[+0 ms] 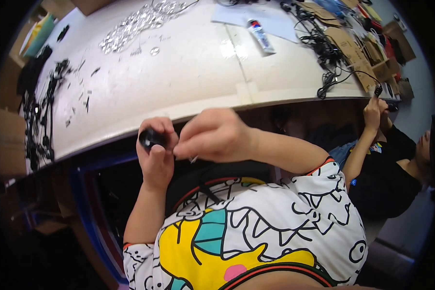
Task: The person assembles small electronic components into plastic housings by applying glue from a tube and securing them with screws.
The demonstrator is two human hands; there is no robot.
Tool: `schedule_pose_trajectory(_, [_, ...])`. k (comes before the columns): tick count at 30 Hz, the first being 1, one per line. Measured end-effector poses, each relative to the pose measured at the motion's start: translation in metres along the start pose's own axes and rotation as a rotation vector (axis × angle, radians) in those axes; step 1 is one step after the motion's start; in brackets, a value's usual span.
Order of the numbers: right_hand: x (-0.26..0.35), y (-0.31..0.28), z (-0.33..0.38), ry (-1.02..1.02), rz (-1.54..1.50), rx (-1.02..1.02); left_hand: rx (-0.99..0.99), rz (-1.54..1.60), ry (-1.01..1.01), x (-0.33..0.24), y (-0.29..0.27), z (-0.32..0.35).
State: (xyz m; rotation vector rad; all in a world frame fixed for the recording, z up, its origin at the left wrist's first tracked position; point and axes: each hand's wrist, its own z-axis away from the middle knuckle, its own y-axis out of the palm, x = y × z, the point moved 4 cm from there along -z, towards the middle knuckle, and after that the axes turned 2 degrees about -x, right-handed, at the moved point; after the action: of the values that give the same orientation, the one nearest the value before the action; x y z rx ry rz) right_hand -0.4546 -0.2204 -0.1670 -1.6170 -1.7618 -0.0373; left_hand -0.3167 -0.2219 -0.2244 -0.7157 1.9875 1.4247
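Note:
My left hand [155, 154], at the table's near edge, is wrapped round a small black rounded object [151, 138] with a glossy surface; its exact kind cannot be made out. Close beside it, my right hand [215, 135] is closed in a pinch, slightly blurred, its fingertips almost at the left thumb. A tiny pale, shiny bit shows under the right fingers, too small to name. Whether the right hand touches the black object is hidden by the fingers.
Small silver pieces [140, 21] lie heaped at the far side of the white table [179, 72]. Black cables [46, 111] line the left edge, others [324, 48] the right. A tube [261, 36] lies farther back. At right, a co-worker's hand [373, 111] handles a cable.

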Motion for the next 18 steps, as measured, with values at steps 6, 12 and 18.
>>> schedule_pose_trajectory(6, [-0.035,-0.045,-0.012,0.056,0.588,0.184,-0.294,-0.029,-0.118,-0.011,0.001,-0.011])
schedule_pose_trajectory(12, [-0.148,-0.174,0.001,0.891,1.223,-0.104,-0.311,-0.130,-0.190,-0.036,0.000,-0.015])
schedule_pose_trajectory(18, [-0.150,-0.168,-0.001,0.983,0.907,-0.005,-0.375,-0.452,-0.359,-0.040,-0.007,-0.007])
